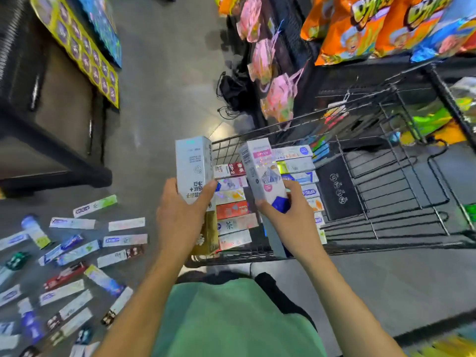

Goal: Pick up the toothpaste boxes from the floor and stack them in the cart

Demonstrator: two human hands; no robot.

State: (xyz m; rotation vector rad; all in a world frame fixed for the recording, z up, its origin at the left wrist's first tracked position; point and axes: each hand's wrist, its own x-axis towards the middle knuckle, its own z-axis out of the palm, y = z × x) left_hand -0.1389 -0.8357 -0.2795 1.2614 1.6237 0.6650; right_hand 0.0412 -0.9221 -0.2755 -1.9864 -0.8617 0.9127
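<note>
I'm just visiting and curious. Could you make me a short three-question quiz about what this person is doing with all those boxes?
1. True or false: both the left hand and the right hand hold a box.
2. Where do most unstacked toothpaste boxes lie? A) on a shelf B) on the floor to the person's left C) in a bag
3. Fill in: the boxes already in the wire cart lie in ____ rows.

Key
1. True: the left grips a pale blue box, the right a white box with a blue end.
2. B
3. stacked: the stacked rows sit at the cart's near end.
</note>
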